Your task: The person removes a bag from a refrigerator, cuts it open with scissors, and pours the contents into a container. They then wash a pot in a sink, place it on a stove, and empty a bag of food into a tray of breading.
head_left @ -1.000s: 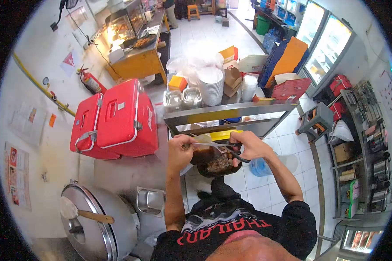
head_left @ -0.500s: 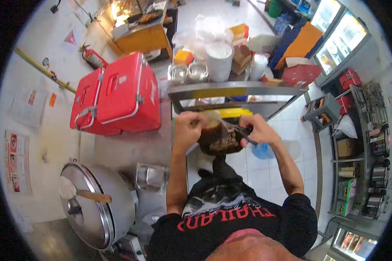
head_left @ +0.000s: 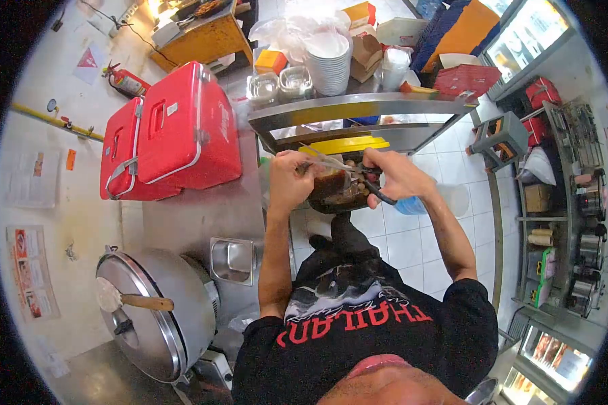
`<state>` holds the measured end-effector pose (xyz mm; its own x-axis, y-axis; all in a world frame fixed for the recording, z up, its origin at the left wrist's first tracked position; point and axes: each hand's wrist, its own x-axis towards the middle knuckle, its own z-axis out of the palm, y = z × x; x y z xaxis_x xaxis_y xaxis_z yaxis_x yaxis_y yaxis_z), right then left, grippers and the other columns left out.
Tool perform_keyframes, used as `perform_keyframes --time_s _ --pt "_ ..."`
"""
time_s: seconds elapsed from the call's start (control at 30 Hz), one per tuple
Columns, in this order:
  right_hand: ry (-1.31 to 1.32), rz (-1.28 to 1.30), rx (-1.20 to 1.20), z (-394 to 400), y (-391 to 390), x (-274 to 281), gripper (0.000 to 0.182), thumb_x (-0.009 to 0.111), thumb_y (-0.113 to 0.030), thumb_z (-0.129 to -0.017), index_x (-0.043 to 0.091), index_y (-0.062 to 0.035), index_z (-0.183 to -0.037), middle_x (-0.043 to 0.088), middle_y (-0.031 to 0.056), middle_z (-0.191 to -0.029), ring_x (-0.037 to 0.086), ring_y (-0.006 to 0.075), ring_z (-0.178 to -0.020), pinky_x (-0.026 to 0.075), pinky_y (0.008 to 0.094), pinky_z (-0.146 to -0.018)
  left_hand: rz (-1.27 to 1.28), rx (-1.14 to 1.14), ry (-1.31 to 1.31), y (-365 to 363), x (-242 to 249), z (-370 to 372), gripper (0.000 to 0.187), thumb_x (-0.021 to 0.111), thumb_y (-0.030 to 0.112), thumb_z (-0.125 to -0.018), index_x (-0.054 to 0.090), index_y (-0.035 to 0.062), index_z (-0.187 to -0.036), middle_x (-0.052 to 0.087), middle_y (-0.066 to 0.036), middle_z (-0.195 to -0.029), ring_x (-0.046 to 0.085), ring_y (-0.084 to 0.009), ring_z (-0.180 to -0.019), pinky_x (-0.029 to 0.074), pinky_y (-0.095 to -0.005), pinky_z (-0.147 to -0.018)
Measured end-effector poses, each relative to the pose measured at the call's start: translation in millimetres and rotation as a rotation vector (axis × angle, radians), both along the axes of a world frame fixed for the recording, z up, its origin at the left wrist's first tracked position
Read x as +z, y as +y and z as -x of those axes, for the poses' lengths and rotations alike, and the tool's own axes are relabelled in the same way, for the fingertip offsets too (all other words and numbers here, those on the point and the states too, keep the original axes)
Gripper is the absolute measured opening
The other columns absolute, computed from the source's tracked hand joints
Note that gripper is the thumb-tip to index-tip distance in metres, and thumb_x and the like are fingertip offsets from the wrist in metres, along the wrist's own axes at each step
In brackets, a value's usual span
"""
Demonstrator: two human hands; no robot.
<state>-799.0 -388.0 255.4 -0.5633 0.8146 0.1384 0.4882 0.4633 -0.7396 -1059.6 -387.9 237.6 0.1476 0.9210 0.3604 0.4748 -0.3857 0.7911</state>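
My left hand (head_left: 290, 179) pinches the gathered top of a clear plastic bag (head_left: 330, 182) with brown contents. Scissors (head_left: 380, 193) with black handles are in my right hand (head_left: 401, 177), fingers wrapped round the grips. Their blades point left across the upper part of the bag, close to my left fingertips. Below both hands, a dark container (head_left: 339, 204) with brown, chunky food shows in part behind the bag. A yellow lid or tray (head_left: 351, 145) lies just beyond them.
Two red cooler boxes (head_left: 194, 128) and a big steel pot (head_left: 157, 317) with a wooden-handled scoop stand on my left. Ahead, a metal-framed counter (head_left: 365, 108) carries stacked white tubs (head_left: 329, 64). A grey stool (head_left: 498, 140) and loaded shelves (head_left: 544, 223) are at right.
The scissors have turned so their blades now reach left across the bag's top toward my left hand. Both hands appear slightly higher in view as the camera shifts.
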Motion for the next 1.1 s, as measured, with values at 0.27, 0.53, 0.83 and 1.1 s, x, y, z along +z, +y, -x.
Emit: perform_keyframes --time_s 0.27,0.53,0.83,1.1 --pt "-0.037 0.148 0.042 -5.2 7.5 -4.1 0.064 0.086 -0.049 -0.052 0.048 -0.0034 -0.076 0.051 0.0079 -0.06 0.048 0.0219 -0.057 0.037 0.0355 -0.052 -0.02 0.013 0.015 2.2 -5.6 -5.0 0.008 0.072 0.003 -0.064 0.071 0.0026 -0.072 0.067 -0.014 -0.069 0.063 -0.0279 -0.066 0.048 -0.0353 -0.066" --pt "-0.102 0.25 0.054 -8.1 17.1 -19.4 0.075 0.08 -0.064 -0.054 0.048 -0.0024 -0.082 0.052 0.009 -0.066 0.05 0.0239 -0.063 0.038 0.0376 -0.057 0.03 -0.017 -0.029 5.8 -16.3 -12.0 0.009 0.073 0.005 -0.065 0.071 0.0025 -0.074 0.067 -0.014 -0.07 0.064 -0.0277 -0.065 0.048 -0.035 -0.066" --pt "-0.033 0.219 0.026 -13.2 9.6 -39.0 0.072 0.081 -0.062 -0.055 0.048 -0.0024 -0.078 0.048 0.0051 -0.062 0.047 0.0213 -0.06 0.036 0.0349 -0.054 0.087 -0.013 0.032 8.5 -29.9 -19.9 0.007 0.072 0.006 -0.065 0.072 0.0036 -0.072 0.068 -0.014 -0.07 0.066 -0.0289 -0.067 0.049 -0.0355 -0.069" --pt "0.076 0.249 0.022 -19.9 -4.8 -62.3 0.075 0.076 -0.069 -0.059 0.047 -0.0021 -0.079 0.044 0.0044 -0.062 0.045 0.0186 -0.06 0.035 0.0336 -0.053 0.122 -0.067 0.108 10.3 -51.8 -25.6 0.011 0.069 0.008 -0.065 0.074 0.0098 -0.075 0.068 -0.011 -0.073 0.064 -0.0287 -0.076 0.045 -0.0368 -0.079"
